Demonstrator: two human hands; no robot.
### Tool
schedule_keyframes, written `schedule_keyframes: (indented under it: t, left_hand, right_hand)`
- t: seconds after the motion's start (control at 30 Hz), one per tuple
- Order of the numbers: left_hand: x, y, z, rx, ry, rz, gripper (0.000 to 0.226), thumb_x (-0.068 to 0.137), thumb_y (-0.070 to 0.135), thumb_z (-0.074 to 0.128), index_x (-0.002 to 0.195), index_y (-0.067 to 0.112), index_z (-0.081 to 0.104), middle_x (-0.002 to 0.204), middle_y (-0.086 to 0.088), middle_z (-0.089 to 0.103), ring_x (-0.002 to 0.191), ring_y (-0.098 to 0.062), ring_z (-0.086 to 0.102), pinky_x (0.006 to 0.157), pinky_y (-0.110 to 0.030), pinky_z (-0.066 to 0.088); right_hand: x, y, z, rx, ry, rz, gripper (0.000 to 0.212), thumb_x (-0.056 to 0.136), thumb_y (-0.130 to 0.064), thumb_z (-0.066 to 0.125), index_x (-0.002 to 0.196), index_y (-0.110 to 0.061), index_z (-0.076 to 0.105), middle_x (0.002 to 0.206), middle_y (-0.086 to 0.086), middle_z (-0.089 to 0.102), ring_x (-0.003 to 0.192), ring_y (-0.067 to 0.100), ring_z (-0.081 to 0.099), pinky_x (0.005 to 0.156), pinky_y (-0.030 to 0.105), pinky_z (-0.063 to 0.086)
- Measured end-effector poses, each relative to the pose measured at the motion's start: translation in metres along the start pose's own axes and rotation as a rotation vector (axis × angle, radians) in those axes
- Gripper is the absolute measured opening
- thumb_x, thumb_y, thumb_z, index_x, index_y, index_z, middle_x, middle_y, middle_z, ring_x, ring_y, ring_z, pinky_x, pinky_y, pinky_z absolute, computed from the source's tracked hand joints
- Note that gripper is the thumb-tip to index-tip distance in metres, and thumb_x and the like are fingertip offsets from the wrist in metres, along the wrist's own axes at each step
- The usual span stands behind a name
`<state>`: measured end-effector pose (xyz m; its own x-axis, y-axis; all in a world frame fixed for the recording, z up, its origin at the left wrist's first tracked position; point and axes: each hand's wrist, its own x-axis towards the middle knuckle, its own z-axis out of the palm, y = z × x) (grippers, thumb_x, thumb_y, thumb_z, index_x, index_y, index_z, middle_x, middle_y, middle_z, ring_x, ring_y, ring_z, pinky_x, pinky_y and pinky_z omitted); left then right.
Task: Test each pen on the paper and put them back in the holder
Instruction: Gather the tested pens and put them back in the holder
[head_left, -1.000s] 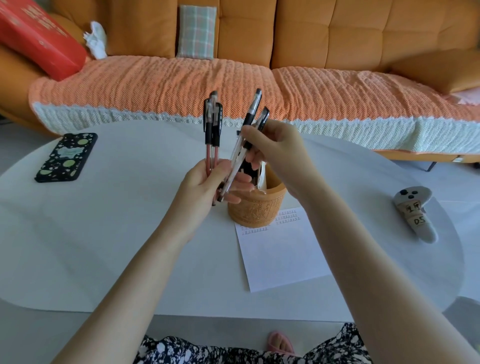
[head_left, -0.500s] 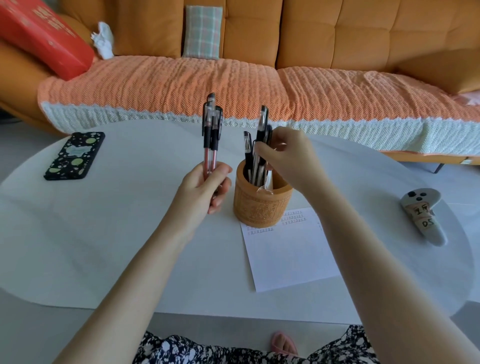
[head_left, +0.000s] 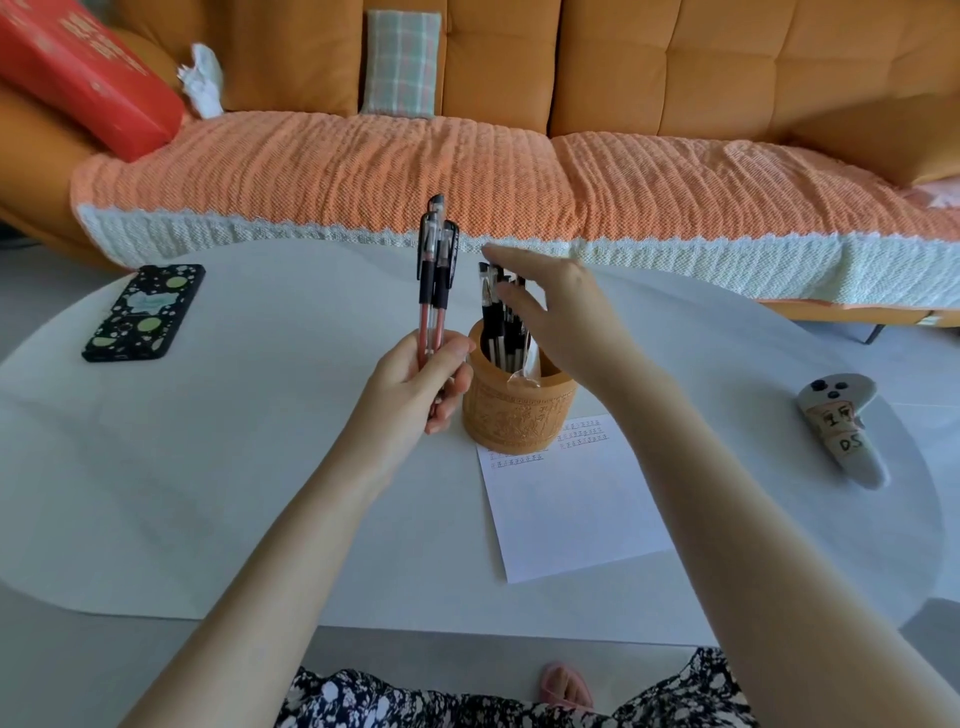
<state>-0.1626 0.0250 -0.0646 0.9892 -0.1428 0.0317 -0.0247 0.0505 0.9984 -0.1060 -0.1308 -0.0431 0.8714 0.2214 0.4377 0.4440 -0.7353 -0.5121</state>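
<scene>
Held pens: a small bundle of held pens (head_left: 435, 280), with clear reddish barrels and black caps and grips, stood upright just left of the holder (head_left: 519, 415), caps pointing up.
Handling: they looked light, stiff and smooth. The plastic barrels would probably slip against one another, so a loose bundle could fan out or drop a pen.
Where to hold: low on the barrels for the whole bundle. To single one out, the rubbery black grip near the top seemed the surest place to pinch.
Left hand: the left hand (head_left: 421, 387) was wrapped around the lower barrels, thumb across the front and fingers curled behind, with its knuckles just beside the holder's left wall.
Right hand: the right hand (head_left: 556, 306) held nothing. Its fingers were stretched out flat and pointing left, over the tops of the stowed pens (head_left: 496, 325). Whether the palm touched them could not be told.
Pens relative to hands: the held pens rose well above the left fist. Their caps were left of the right fingertips and apart from them.
Holder: a carved tan cup stood on the white table (head_left: 208, 467), on the far left corner of the paper (head_left: 576, 509), and held several black-capped pens.
Paper: it lay flat on the near right side of the holder, with short rows of marks along its far edge.
Phone: the phone (head_left: 143, 312) lay well to the left.
</scene>
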Motion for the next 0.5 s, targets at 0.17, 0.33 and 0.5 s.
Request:
schedule_keyframes:
  t: [0.17,0.33,0.5]
  left_hand:
    - [0.001,-0.001,0.0,0.0,0.005,0.003,0.01,0.096,0.016,0.045,0.092,0.009,0.052,0.055,0.011,0.049,0.043,-0.006,0.036,0.039,-0.017,0.025]
    - [0.003,-0.008,0.003,0.011,0.038,0.022,0.011,0.096,0.014,0.046,0.088,0.011,0.052,0.065,0.007,0.052,0.045,-0.005,0.038,0.04,-0.017,0.026]
    - [0.011,-0.025,0.012,0.026,0.098,-0.009,0.012,0.096,0.017,0.047,0.085,0.016,0.048,0.069,0.001,0.04,0.043,-0.002,0.034,0.041,-0.015,0.026]
  right_hand:
    - [-0.018,0.002,0.003,0.216,0.111,0.051,0.032,0.092,-0.01,0.058,0.124,-0.014,0.062,0.126,-0.004,0.063,0.118,0.001,0.052,0.092,-0.003,0.031]
    - [-0.012,0.001,0.009,0.292,0.114,0.084,0.026,0.087,-0.002,0.062,0.111,-0.01,0.063,0.123,-0.002,0.065,0.114,0.005,0.058,0.096,0.014,0.045]
    - [-0.015,0.004,0.011,0.47,0.085,0.097,0.017,0.087,0.003,0.059,0.101,-0.006,0.054,0.141,0.004,0.051,0.127,0.008,0.05,0.104,0.024,0.044]
